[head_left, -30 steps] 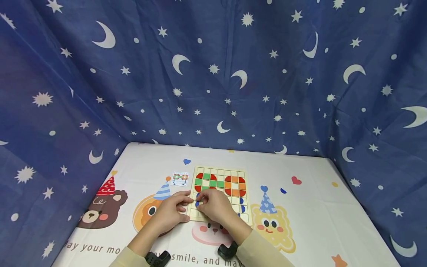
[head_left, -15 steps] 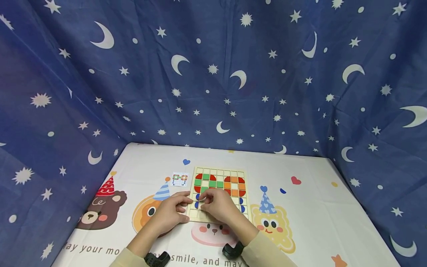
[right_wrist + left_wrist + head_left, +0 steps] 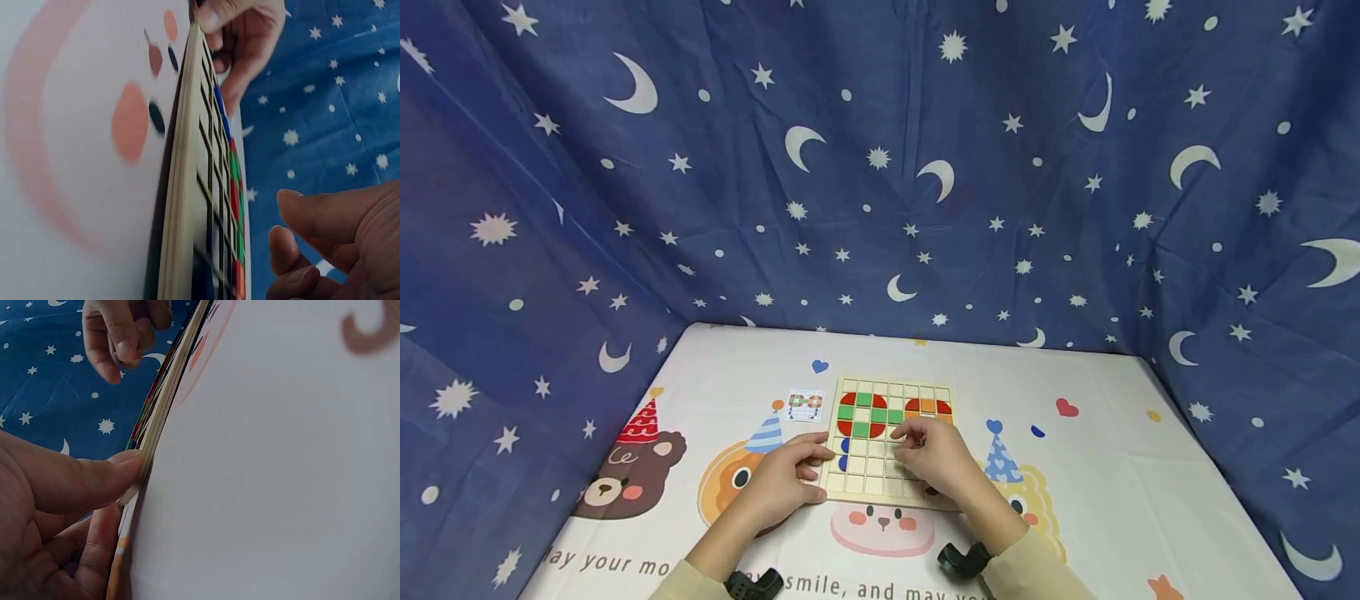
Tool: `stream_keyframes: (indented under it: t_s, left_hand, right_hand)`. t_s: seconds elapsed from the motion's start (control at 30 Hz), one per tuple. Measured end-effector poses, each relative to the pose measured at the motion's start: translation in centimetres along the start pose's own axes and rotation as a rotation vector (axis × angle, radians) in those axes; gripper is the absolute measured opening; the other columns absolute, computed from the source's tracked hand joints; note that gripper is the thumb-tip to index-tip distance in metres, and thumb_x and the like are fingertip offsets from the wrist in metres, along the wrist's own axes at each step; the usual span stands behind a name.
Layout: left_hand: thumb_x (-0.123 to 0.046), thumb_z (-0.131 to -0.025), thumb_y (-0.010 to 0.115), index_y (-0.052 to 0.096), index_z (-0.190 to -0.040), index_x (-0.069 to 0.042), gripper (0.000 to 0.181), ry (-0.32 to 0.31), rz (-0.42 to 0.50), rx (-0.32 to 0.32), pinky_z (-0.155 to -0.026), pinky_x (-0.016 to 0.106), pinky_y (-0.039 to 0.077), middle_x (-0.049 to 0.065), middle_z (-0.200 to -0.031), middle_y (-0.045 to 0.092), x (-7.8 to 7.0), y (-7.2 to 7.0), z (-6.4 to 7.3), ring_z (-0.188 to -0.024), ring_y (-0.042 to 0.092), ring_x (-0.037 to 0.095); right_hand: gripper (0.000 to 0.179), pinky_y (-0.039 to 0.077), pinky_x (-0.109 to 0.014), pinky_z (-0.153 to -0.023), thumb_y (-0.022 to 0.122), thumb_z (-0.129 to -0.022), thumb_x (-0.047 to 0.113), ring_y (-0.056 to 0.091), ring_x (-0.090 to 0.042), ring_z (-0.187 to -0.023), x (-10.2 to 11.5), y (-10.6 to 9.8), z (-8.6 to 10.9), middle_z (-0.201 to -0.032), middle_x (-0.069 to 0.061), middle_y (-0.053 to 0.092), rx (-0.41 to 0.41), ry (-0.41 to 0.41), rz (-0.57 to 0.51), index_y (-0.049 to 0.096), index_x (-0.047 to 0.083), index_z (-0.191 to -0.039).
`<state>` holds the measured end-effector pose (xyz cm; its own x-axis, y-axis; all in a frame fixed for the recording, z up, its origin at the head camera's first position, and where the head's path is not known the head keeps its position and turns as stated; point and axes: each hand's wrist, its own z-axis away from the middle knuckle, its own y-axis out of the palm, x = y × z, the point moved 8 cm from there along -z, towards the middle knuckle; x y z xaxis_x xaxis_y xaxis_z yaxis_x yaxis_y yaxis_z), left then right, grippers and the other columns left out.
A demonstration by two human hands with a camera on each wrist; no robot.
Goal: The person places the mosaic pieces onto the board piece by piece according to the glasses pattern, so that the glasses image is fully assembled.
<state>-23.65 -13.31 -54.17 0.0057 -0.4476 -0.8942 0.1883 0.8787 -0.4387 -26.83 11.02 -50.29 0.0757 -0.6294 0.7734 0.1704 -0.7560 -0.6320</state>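
A pale wooden grid board (image 3: 876, 472) lies on the table, with red, green, orange and blue pieces in its cells. My left hand (image 3: 785, 475) rests against the board's left edge, thumb near the front corner. In the left wrist view the left thumb (image 3: 94, 481) touches that edge. Two blue half-round pieces (image 3: 844, 463) sit in the left column. Over the board's right half is my right hand (image 3: 936, 454), fingers loosely bent and no piece visible between them. The right wrist view shows its thumb (image 3: 331, 212) and fingers apart. This hand hides some right-side cells.
A small pattern card (image 3: 805, 405) lies just left of the board's far corner. The white tablecloth (image 3: 1120, 475) carries printed cartoon figures and words. A blue half-round shape (image 3: 1037, 431) shows to the right. A dark blue star-and-moon curtain (image 3: 880, 167) stands behind.
My right hand has moved right, away from the blue pieces in the left column, and now covers the blue ones on the right. The left hand has stayed at the edge.
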Motion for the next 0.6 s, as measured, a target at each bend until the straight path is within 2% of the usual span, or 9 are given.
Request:
stream_keyframes:
  t_s: [0.17, 0.5, 0.6]
  left_hand:
    - [0.010, -0.071, 0.088, 0.079, -0.116, -0.017, 0.054, -0.005, -0.021, -0.005, -0.080, 0.019, 0.055, -0.002, -0.157, 0.060, 0.1, 0.0, 0.0, -0.093, 0.062, 0.013]
    - [0.008, -0.072, 0.088, 0.079, -0.118, -0.017, 0.053, 0.008, -0.022, 0.002, -0.080, 0.019, 0.054, -0.002, -0.158, 0.060, 0.3, 0.0, -0.2, -0.094, 0.061, 0.014]
    - [0.008, -0.072, 0.088, 0.079, -0.118, -0.016, 0.053, 0.016, -0.032, 0.004, -0.080, 0.019, 0.055, -0.001, -0.158, 0.060, 0.2, 0.0, -0.1, -0.094, 0.062, 0.013]
  right_hand:
    - [0.016, 0.045, -0.026, -0.065, 0.083, -0.089, 0.006, 0.056, -0.015, -0.076, -1.8, -2.2, 0.3, -0.080, 0.002, 0.063, -0.044, 0.048, 0.007, 0.080, 0.016, -0.101]
    - [0.016, 0.044, -0.026, -0.053, 0.081, -0.091, 0.010, 0.056, -0.019, -0.071, -5.8, -6.3, 1.1, -0.085, -0.003, 0.061, -0.092, 0.168, 0.049, 0.079, 0.016, -0.106]
    - [0.019, 0.046, -0.027, -0.057, 0.081, -0.091, 0.012, 0.056, -0.019, -0.072, -7.1, -7.6, 1.3, -0.085, -0.003, 0.061, -0.105, 0.191, 0.076, 0.079, 0.015, -0.110]
